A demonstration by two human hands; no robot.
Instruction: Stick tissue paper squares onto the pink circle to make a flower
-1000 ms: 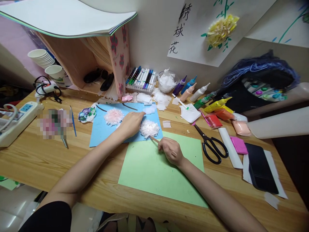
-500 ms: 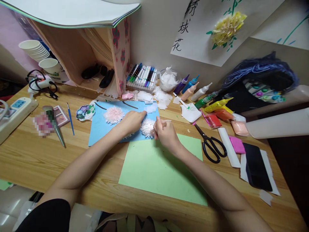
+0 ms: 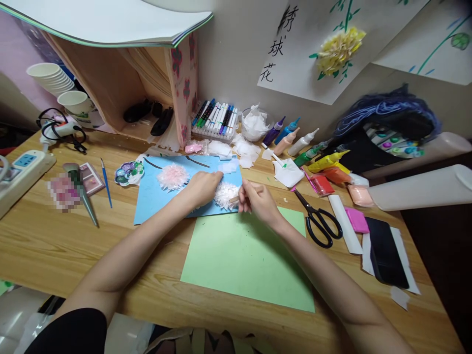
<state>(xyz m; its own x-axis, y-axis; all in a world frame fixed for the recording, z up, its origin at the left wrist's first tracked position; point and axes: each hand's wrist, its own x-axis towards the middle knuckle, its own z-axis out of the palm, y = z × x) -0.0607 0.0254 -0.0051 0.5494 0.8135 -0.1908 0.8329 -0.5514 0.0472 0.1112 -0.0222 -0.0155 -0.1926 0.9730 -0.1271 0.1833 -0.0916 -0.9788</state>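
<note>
Two fluffy paper flowers lie on a blue sheet (image 3: pixel 147 201): a pale pink one (image 3: pixel 172 177) at its left and a white one (image 3: pixel 225 195) at its right. My left hand (image 3: pixel 204 188) rests on the sheet between them, fingers bent and mostly turned away, fingertips by the white flower's upper left edge. What it holds, if anything, is hidden. At the white flower's right edge, my right hand (image 3: pixel 257 200) is closed with thumb and fingers together on a thin tan stick (image 3: pixel 234 199), whose end points at the petals. A green sheet (image 3: pixel 243 260) lies below my right hand.
Black scissors (image 3: pixel 317 219) and a phone (image 3: pixel 387 253) lie to the right. Paint bottles (image 3: pixel 295 142), markers (image 3: pixel 216 118) and a bowl of white paper scraps (image 3: pixel 255 123) stand behind. Brushes (image 3: pixel 106 183) and a power strip (image 3: pixel 27 169) are on the left.
My right hand has drawn slightly right and its fingers have loosened from a tighter fist around the stick. My left hand stays nearly in place; the camera view has shifted a little.
</note>
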